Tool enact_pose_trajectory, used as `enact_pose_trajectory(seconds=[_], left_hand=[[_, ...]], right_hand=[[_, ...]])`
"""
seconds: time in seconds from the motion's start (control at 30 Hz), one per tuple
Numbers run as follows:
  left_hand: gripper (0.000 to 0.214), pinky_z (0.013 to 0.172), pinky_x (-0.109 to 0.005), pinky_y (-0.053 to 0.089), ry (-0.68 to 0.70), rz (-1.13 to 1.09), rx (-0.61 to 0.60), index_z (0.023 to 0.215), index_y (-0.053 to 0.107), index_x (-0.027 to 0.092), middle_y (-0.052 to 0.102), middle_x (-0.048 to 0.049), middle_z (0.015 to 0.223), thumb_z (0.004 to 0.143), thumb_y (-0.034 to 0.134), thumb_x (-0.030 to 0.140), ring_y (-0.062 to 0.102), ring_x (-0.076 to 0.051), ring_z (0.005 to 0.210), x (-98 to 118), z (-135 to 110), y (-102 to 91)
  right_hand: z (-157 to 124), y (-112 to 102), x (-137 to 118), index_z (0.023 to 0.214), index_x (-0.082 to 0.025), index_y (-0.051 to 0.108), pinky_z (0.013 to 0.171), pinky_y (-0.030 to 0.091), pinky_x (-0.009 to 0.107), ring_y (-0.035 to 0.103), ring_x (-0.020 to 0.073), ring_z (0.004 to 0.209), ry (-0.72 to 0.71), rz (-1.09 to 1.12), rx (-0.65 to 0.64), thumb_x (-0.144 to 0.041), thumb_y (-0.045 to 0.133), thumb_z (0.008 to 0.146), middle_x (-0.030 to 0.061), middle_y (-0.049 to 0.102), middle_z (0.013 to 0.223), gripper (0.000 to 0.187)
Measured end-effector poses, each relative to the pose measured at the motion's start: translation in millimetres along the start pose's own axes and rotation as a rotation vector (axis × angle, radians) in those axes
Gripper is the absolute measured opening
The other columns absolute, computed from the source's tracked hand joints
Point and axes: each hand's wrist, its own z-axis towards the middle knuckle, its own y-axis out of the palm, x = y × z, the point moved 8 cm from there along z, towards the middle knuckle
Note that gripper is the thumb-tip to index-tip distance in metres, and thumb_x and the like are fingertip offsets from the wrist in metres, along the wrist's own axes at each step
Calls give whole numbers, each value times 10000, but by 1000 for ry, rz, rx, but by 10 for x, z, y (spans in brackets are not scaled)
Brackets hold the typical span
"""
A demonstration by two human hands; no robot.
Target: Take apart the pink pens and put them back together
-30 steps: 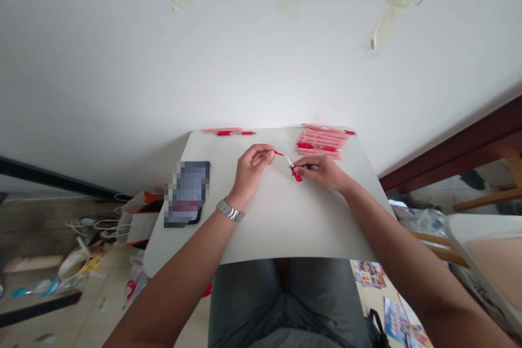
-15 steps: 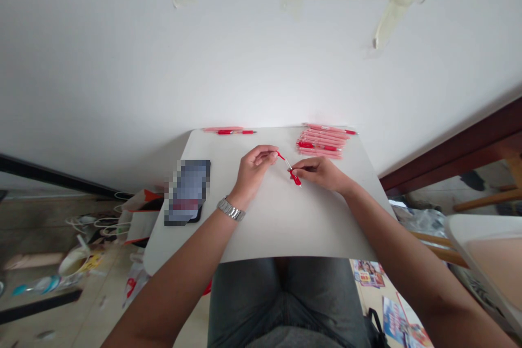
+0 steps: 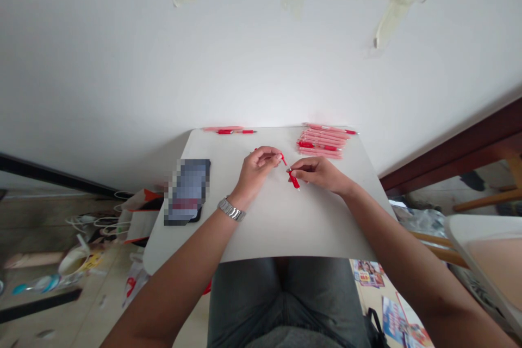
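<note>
Over the middle of a white table (image 3: 277,228), my two hands meet around small pen parts. My left hand (image 3: 256,168), with a metal watch (image 3: 231,210) on the wrist, is closed in a pinch on a thin red pen refill (image 3: 283,159). My right hand (image 3: 320,172) is closed on a short red pen piece (image 3: 294,179) that points down toward the table. The refill's tip touches the top of the red piece.
A stack of several pink pens (image 3: 322,140) lies at the table's far right. Two pens, one red (image 3: 234,131), lie at the far left edge by the white wall. A dark phone (image 3: 187,190) rests on the left side. Clutter and bags cover the floor to the left.
My hands have come closer together. The refill in my left hand has moved right and down until its tip meets the red piece in my right hand.
</note>
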Motion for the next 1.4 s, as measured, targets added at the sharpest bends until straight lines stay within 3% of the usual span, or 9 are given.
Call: enact_pose_trajectory(seconds=[0.43,0.77,1.1,1.4], left_hand=[[283,890,-341,579,-31,22,-22,1032,783,200,773,-66,1010,890,822,442,697,-174,896,-35,-2,11],[290,918,-364,598,-46,-20,-27,1031,773,203,785,-77,1028,901,810,459,736,-193,939,-40,-12,37],[278,908,-361,590,-12,-21,15,1018,768,202,771,-66,994,899,814,450,727,-185,914,-24,11,-34],[259,889,-324,598,55,161,79,1007,736,194,766,-63,977,920,775,435,730,-179,884,104,60,-183]], right_hand=[[-7,50,-68,967,-158,790,565,379,279,481,119,623,22,19,0,-577,787,894,40,728,764,426],[18,-32,-44,965,-173,809,565,374,282,499,126,626,-23,-40,62,-597,767,910,41,727,790,430],[34,-105,-45,971,-177,750,623,470,298,621,152,701,-49,50,160,-570,809,882,79,795,907,407],[56,-203,21,962,-188,701,582,476,295,590,132,641,-61,58,261,-603,833,841,63,774,888,452]])
